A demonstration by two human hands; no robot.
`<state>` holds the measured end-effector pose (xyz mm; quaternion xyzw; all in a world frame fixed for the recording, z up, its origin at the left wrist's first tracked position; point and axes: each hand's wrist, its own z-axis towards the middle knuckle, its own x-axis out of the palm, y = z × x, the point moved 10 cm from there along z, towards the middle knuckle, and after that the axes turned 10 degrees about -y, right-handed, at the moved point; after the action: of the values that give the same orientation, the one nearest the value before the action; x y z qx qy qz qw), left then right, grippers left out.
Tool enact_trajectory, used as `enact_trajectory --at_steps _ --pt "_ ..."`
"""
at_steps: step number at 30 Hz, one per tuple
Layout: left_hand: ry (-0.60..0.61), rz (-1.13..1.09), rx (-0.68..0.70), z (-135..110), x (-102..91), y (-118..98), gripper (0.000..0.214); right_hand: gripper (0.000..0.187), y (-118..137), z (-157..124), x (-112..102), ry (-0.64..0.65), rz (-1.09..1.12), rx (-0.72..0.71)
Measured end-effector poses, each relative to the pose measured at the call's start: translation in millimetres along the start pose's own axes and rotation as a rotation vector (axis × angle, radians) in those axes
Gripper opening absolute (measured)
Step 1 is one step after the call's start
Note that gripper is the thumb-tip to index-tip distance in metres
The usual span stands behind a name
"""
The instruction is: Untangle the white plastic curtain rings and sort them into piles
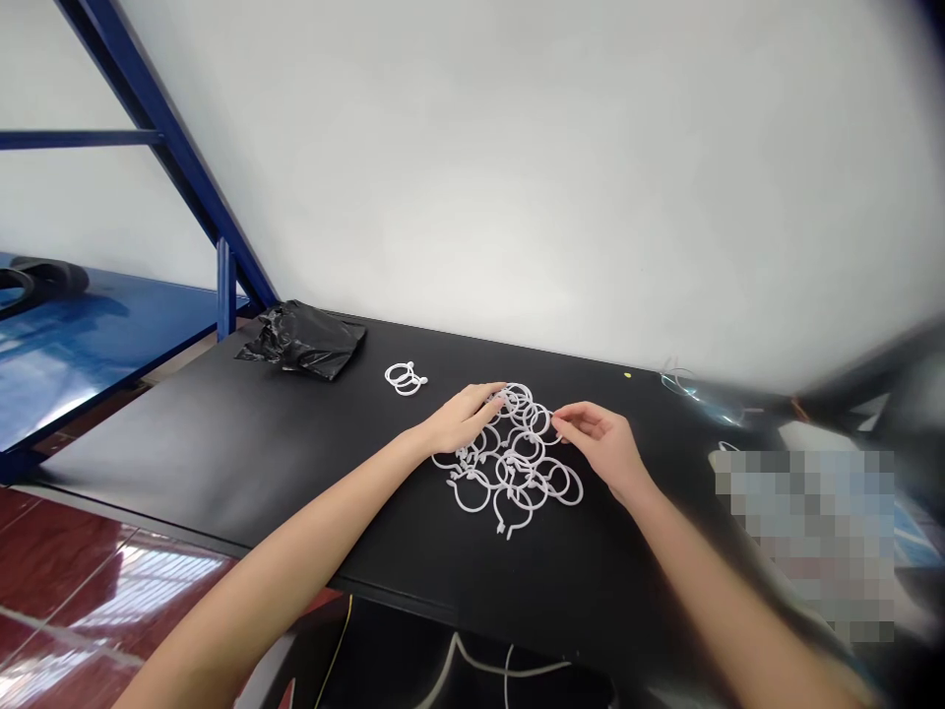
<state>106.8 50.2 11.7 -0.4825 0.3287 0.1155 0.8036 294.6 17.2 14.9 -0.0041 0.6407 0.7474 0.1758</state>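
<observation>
Your left hand [462,418], thumb and fingers parted, rests on the rings [528,480], apparently steadying them while your right hand [595,433] pinches one's edge.

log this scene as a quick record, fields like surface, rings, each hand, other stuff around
surface: black table against a pale wall
main pile: white rings, overlapping, some with visible gaps
small group: a few white rings apart from the pile, beyond it to the left
left hand: left hand at the pile's upper left, fingers over rings; grip unclear
right hand: right hand at the pile's right edge, fingertips pinching a ring
far left of table: crumpled black plastic bag
floor: reddish tiles
</observation>
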Motion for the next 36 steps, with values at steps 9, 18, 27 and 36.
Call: enact_trajectory --at_steps 9,18,27,36 --pt "0.070 -0.056 0.008 -4 7.2 -7 0.052 0.024 8 -2 -30 -0.306 0.096 -0.061" --pt "-0.044 0.093 0.267 -12 -5.7 -42 0.043 0.019 16 -10 -37 -0.453 0.195 -0.087" --pt "-0.114 -0.134 0.412 -21 -0.5 -86 0.027 0.017 27 -17 -13 -0.278 0.300 -0.079" --pt "-0.197 -0.389 0.204 -18 -5.3 -77 0.022 0.019 15 -19 13 -0.031 0.500 0.180"
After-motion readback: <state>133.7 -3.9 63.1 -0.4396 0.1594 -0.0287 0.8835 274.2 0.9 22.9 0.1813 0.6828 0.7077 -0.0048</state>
